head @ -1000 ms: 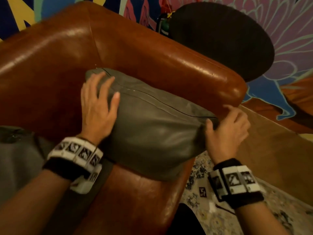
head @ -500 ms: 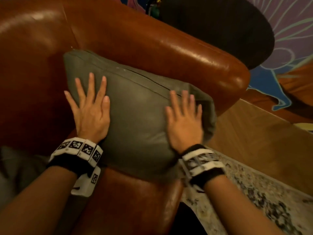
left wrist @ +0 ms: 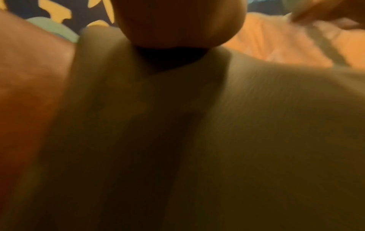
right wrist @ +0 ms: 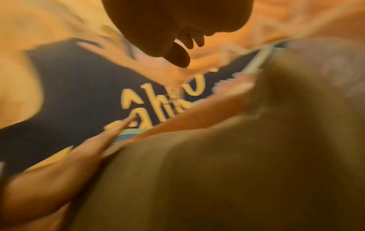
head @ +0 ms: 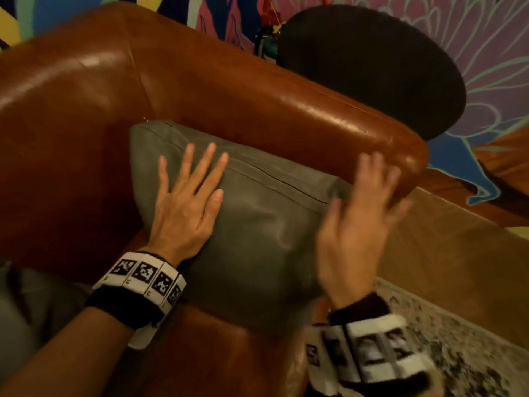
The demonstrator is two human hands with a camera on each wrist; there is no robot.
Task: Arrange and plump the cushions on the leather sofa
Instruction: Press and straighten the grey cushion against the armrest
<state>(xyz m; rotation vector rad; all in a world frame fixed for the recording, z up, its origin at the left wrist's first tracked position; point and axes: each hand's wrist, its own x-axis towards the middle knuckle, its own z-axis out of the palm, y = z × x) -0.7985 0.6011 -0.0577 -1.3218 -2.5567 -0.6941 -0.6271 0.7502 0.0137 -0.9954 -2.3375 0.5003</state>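
Note:
A grey-green leather cushion (head: 266, 224) leans in the corner of the brown leather sofa (head: 200, 81), against its armrest (head: 343, 121). My left hand (head: 186, 202) lies flat on the cushion's left half, fingers spread and straight. My right hand (head: 357, 213) is blurred with motion, fingers straight, lifted at the cushion's right end near the armrest. In the left wrist view the cushion (left wrist: 217, 140) fills the frame under the palm. The right wrist view shows the cushion (right wrist: 217, 179) below, blurred, with my left hand (right wrist: 75, 156) lying along its far edge.
A round black chair back (head: 372, 73) stands behind the armrest, before a painted mural wall (head: 486, 38). Wooden floor (head: 458, 253) and a speckled rug (head: 458, 339) lie to the right of the sofa. Grey fabric (head: 28, 310) sits at the lower left.
My right hand, flat on the cushion half a second ago, has lifted off toward the right end. The left hand has slid up the cushion's face. The cushion sits lower against the armrest.

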